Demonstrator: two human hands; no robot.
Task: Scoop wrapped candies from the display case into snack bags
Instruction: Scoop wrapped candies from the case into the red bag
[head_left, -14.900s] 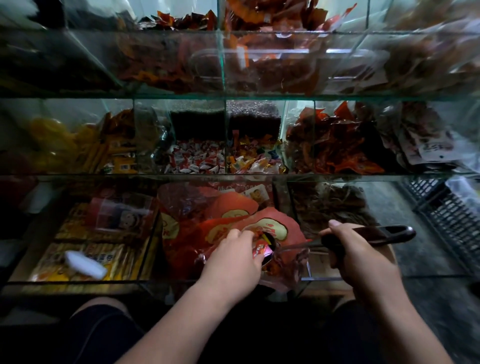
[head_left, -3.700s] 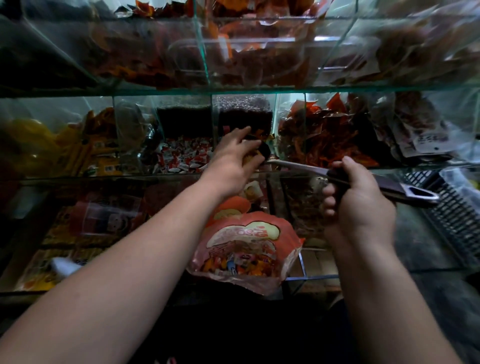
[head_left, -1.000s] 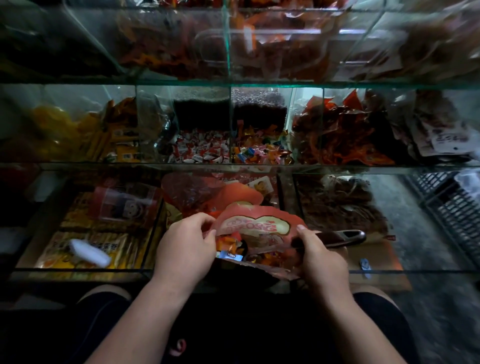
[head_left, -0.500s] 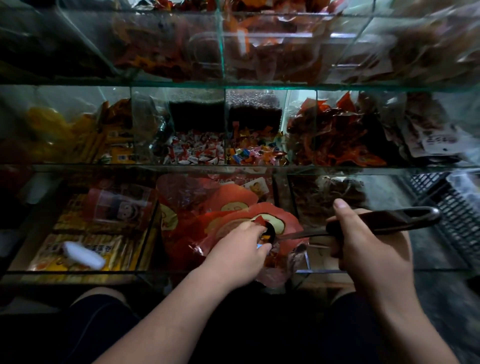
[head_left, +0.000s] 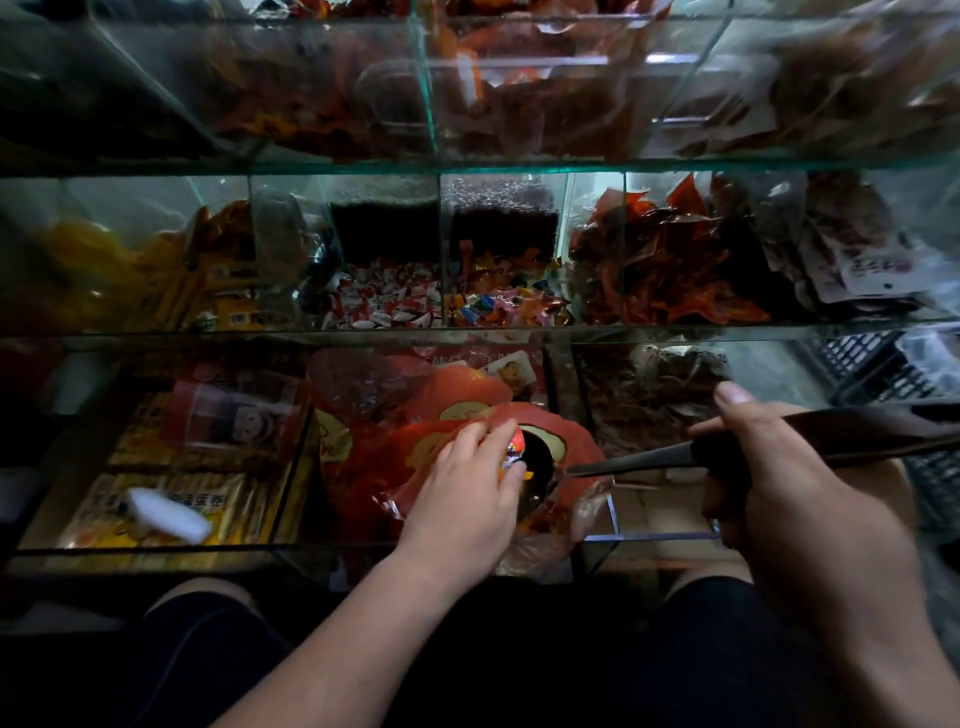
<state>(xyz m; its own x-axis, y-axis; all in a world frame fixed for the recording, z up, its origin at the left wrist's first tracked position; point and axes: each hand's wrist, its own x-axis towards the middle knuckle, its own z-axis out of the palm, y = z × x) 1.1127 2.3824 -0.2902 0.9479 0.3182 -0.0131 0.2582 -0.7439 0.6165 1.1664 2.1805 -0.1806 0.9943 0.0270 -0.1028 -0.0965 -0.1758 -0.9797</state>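
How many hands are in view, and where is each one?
2. The left hand rests on the red snack bag at its opening, low in the display case. The right hand grips the dark scoop handle, to the right of the bag.

Printed characters show on the flat yellow packets (head_left: 171, 506) at the near left of the glass case's bottom shelf and on the pale labelled pouches (head_left: 872, 267) at the far right of the middle shelf, but none is sharp enough to read.
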